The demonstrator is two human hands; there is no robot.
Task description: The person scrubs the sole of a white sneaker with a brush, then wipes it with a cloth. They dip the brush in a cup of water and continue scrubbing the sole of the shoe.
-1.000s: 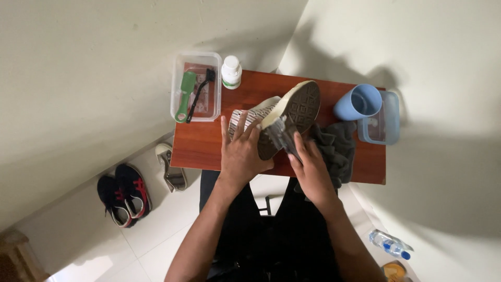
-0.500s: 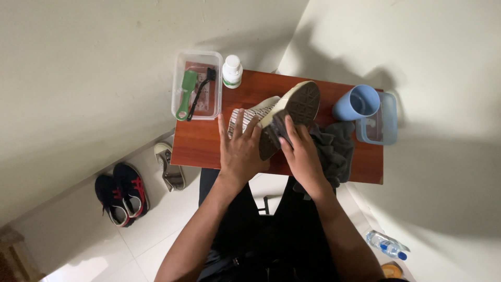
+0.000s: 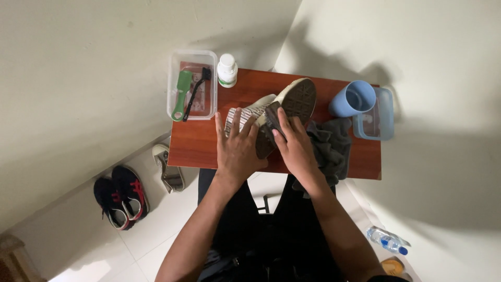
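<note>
Steadying a pale shoe (image 3: 271, 112) sole-up mid-counter (image 3: 198, 149): left hand (image 3: 237, 149) clamped over its upper, right hand (image 3: 295, 143) pinching a dark cloth (image 3: 271, 117) to the sole. Could skid right under hard rubbing, toppling the blue cup (image 3: 352, 98) at the far-right edge.

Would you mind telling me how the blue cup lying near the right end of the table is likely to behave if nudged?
The blue cup lies on its side, so it would probably roll. It looks like plain plastic, likely light. It rests against the clear container, which may stop it rolling that way.
</note>
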